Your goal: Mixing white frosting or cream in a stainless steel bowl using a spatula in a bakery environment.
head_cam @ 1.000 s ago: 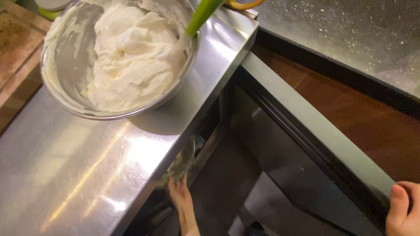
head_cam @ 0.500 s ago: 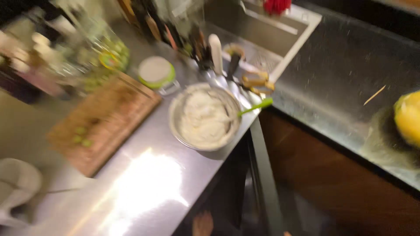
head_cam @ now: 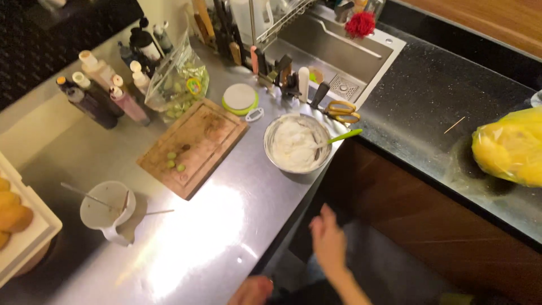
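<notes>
Hands hang empty: my right hand (head_cam: 328, 242) spread, my left hand (head_cam: 252, 291) loosely curled. Just beyond them, the steel bowl of white cream (head_cam: 297, 143) overhangs the steel counter's (head_cam: 226, 226) edge; a knock could tip it.

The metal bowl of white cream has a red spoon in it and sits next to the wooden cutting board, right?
Not quite. In the head view the spoon in the metal bowl of white cream has a green handle, not red. The bowl does sit beside the wooden cutting board.
</notes>
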